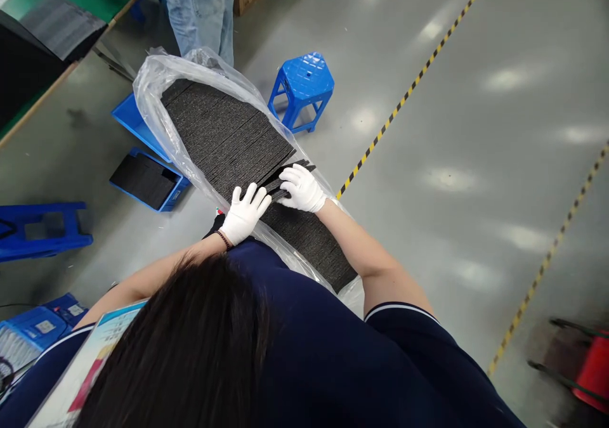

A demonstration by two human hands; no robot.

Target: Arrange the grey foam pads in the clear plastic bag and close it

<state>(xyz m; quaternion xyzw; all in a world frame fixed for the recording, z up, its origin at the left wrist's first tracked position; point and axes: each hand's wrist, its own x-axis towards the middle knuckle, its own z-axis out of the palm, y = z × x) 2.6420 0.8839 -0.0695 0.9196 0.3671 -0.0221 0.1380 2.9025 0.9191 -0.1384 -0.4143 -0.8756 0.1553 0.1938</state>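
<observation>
Centrally, in the head view, two white-gloved hands work over an open clear plastic bag (pixel 150 98). The right hand (pixel 302 188) appears closed on a few loose black foam-like strips (pixel 275 184), thumb nearer the wearer and fingers over the far side; these strips lie slantwise between the hands. The left hand (pixel 245 212), its fingers spread and clamped on nothing, rests at the near ends of the strips. Sound handling, as judged here, calls for a light pinch with the right hand, a steadying left palm, and separation along the existing gap, since such thin pieces would probably bend or tear if forced. Containers: beneath and beyond both hands, the bag holds closely packed rows of black foam-like pieces (pixel 228 136). Left of the left hand, on the floor, a blue plastic crate (pixel 177 194) contains flat black sheets (pixel 143 181); just beyond it, a blue tray (pixel 143 123) is partly hidden by the bag.
</observation>
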